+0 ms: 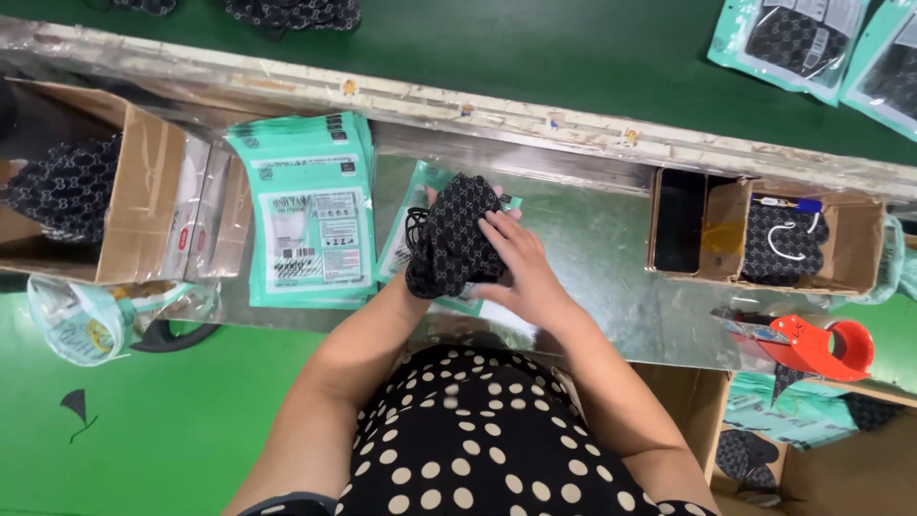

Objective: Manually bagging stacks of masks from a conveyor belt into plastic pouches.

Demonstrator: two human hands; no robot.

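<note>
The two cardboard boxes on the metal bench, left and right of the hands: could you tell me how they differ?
The left box is larger and runs off the picture's edge; the right box is smaller and nearly all in view. The left box shows one open space holding dark patterned fabric; the right box has a divider, with one dark, seemingly bare compartment and one holding patterned fabric with a white loop. Both are brown, open-topped and stand on the metal bench.

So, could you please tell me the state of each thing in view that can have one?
Black patterned mask: folded, held over a teal pouch.
Left hand: mostly hidden behind the mask, gripping it.
Right hand: flat on the mask, pressing it.
Teal pouch: lying flat under the mask.
Stack of teal pouches: flat, piled.
Left cardboard box: open, masks inside.
Right cardboard box: open, masks inside.
Red tape dispenser: lying on the bench.
</note>
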